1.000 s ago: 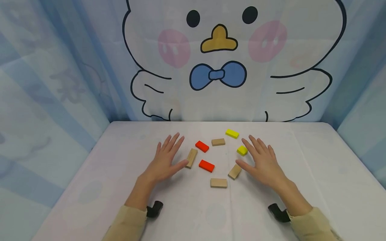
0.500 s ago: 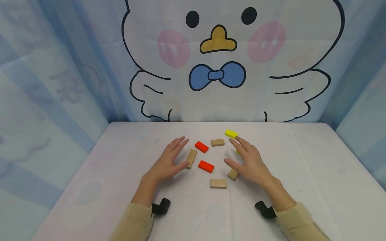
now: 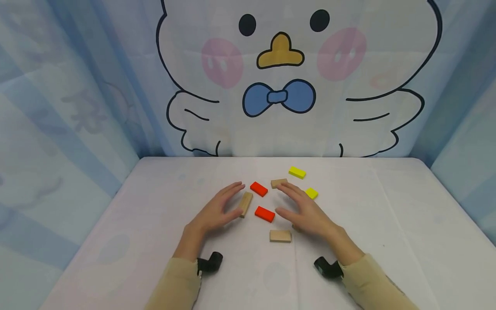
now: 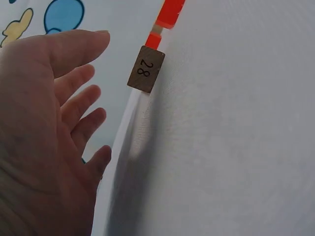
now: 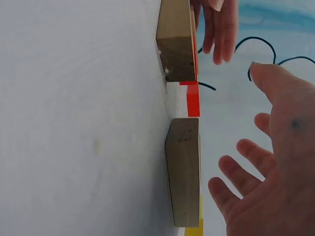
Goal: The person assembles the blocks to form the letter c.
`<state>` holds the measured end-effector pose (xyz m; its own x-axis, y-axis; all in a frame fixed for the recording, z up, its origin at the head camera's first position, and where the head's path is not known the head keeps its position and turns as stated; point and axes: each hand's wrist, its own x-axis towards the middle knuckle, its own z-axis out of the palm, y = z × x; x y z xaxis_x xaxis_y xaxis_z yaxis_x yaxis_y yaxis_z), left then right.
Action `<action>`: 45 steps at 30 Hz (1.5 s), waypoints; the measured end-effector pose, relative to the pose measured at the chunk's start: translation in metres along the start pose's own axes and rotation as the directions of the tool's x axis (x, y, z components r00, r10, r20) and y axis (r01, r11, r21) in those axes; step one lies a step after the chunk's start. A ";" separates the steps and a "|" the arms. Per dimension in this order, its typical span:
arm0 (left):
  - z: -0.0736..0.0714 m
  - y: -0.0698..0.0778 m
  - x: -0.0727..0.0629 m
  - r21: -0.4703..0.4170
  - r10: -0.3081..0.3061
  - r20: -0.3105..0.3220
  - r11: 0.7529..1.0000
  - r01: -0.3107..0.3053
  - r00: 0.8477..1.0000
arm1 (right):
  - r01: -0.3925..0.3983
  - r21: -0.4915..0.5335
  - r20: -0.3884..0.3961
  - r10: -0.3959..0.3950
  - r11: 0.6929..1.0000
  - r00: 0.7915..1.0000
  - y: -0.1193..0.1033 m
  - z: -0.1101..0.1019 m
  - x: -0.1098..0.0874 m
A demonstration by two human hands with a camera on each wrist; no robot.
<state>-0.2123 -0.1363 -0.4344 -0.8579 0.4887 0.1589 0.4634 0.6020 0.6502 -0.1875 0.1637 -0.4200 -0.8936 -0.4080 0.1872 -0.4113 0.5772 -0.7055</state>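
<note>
Wooden block [image 3: 246, 202], long axis slanting away, is seen just right of the left hand [image 3: 214, 212] — fingers relaxed, grasping nothing.

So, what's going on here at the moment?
A person's left hand and right hand are open above the table, holding nothing. Two red blocks, two yellow blocks and four wooden blocks lie scattered there, none stacked. The left hand is close to a slanted wooden block; the right hand hides most of another wooden block from the head camera.
</note>
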 end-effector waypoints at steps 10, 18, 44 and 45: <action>0.005 -0.005 0.006 -0.011 -0.077 0.046 0.997 0.077 0.996 | 0.090 0.008 0.046 -0.091 0.996 0.995 -0.002 0.012 0.009; 0.007 -0.007 0.013 -0.032 -0.079 0.064 0.996 0.081 0.995 | 0.115 -0.003 0.081 -0.114 0.993 0.990 -0.003 0.019 0.014; 0.000 -0.009 0.013 -0.083 -0.064 0.108 0.994 0.073 0.992 | 0.139 -0.089 0.164 -0.123 0.986 0.979 -0.004 0.023 0.016; 0.001 -0.008 0.013 -0.082 -0.070 0.106 0.994 0.079 0.992 | 0.137 -0.091 0.165 -0.121 0.986 0.979 -0.004 0.023 0.015</action>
<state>-0.2273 -0.1339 -0.4378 -0.8598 0.5096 0.0337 0.3749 0.5850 0.7192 -0.1956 0.1390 -0.4300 -0.7955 -0.5855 0.1559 -0.5444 0.5778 -0.6081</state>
